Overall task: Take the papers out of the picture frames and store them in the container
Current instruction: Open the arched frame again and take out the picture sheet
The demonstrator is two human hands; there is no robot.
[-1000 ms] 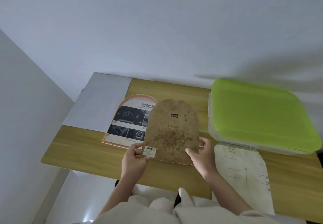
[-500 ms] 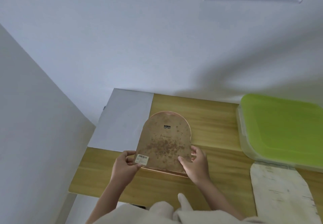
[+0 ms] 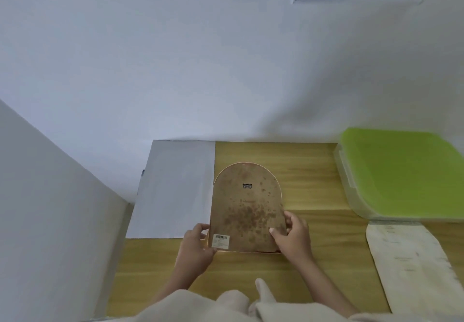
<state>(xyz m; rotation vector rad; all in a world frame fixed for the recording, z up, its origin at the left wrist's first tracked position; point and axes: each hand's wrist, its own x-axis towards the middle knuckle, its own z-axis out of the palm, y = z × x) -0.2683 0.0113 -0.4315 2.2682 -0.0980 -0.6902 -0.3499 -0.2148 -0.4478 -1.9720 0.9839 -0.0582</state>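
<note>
brown, speckled fibreboard faces up at me: the arched picture frame (image 3: 247, 208) lies back-side up on the wooden desk (image 3: 311, 178), its curved top pointing to 12 o'clock and its straight bottom edge toward me. a small black hanger sits near the arch, and a white barcode sticker (image 3: 221, 241) is stuck at the 7 o'clock corner.

my left hand (image 3: 197, 248) comes in from 7 o'clock, forearm angled up across the desk, fingers curled loosely around the frame's lower left edge with the thumb beside the sticker. my right hand (image 3: 292, 237) reaches in from 5 o'clock, wrist bent slightly inward, thumb pressed flat on the backing board and the fingers wrapped over the lower right edge. both hands are partly closed on the frame, holding it by its two bottom corners; i cannot tell whether it is lifted at all off the desk.

at 9 o'clock of the frame a grey sheet (image 3: 175, 188) lies flat, touching its left edge. the container (image 3: 351, 191), clear with a green lid (image 3: 406, 171) shut on it, sits at 2 o'clock, well apart. an arched pale paper (image 3: 411, 266) lies at 4 o'clock, just in front of the container. my cream sleeves (image 3: 226, 306) fill the bottom at 6 o'clock.
</note>
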